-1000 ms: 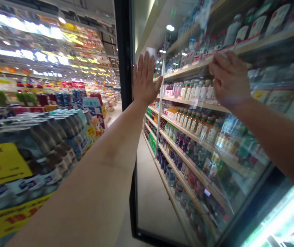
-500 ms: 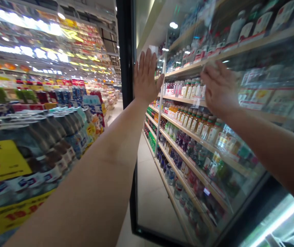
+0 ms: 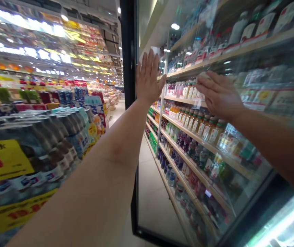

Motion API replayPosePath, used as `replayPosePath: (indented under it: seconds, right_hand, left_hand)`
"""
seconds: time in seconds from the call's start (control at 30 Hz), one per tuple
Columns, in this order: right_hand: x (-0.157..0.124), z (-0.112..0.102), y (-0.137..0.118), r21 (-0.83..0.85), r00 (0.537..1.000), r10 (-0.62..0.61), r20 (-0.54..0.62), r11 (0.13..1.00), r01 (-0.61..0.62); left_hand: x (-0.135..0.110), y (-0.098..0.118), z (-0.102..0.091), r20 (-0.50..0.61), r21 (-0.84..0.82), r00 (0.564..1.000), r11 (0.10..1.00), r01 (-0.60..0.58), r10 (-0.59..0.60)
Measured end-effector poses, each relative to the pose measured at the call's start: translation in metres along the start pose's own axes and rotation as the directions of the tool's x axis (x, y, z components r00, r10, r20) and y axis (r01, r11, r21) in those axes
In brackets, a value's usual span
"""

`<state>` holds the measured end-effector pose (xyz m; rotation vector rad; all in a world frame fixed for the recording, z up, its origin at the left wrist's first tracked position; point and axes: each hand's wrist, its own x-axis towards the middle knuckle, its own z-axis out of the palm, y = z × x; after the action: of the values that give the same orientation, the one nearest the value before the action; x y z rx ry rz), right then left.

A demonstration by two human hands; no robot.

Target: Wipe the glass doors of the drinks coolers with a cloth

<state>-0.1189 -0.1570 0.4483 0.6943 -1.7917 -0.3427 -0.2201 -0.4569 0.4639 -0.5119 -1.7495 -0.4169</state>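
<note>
My left hand (image 3: pixel 148 80) lies flat against the glass door (image 3: pixel 159 202), close to its black frame (image 3: pixel 130 85), with fingers stretched upward and thumb apart. Further right, my right hand (image 3: pixel 220 94) is pressed to the same pane. Its fingers are bent over a pale, wadded cloth (image 3: pixel 204 75), which peeks out at the fingertips; most of it is hidden under the hand. In and through the glass, rows of bottled drinks (image 3: pixel 197 121) show on light wooden shelves (image 3: pixel 203 139).
Shrink-wrapped packs of bottles (image 3: pixel 31 127) are stacked on the left, with yellow price signs (image 3: pixel 5 159) on them. A store aisle (image 3: pixel 116 109) runs back beyond the door frame. A bright lit strip (image 3: pixel 283 223) shows at the lower right.
My right hand has moved a little down and left across the glass with the cloth. My left hand keeps its place on the pane, while the view shifts slightly.
</note>
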Motion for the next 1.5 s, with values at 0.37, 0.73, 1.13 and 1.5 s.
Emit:
replayPosePath:
  seconds: [0.37, 0.73, 1.13, 1.5]
  right_hand:
    - [-0.001, 0.005, 0.000, 0.027, 0.995, -0.101, -0.004, 0.994, 0.101]
    - [0.005, 0.000, 0.006, -0.002, 0.994, -0.102, -0.037, 0.995, 0.102]
    - [0.002, 0.001, 0.011, -0.004, 0.995, -0.098, -0.026, 0.995, 0.098]
    - [-0.015, 0.017, -0.010, -0.043, 0.983, -0.167, -0.080, 0.986, 0.164]
  left_hand:
    - [-0.002, 0.000, 0.000, -0.008, 0.018, 1.000, 1.000, -0.001, 0.001]
    - [-0.001, -0.002, 0.001, -0.036, 0.031, 0.999, 0.999, -0.029, 0.030]
    - [0.000, 0.004, -0.003, -0.006, 0.074, 1.000, 0.997, -0.005, 0.005]
    - [-0.004, 0.011, -0.011, 0.021, 0.077, 1.000, 0.997, 0.019, -0.020]
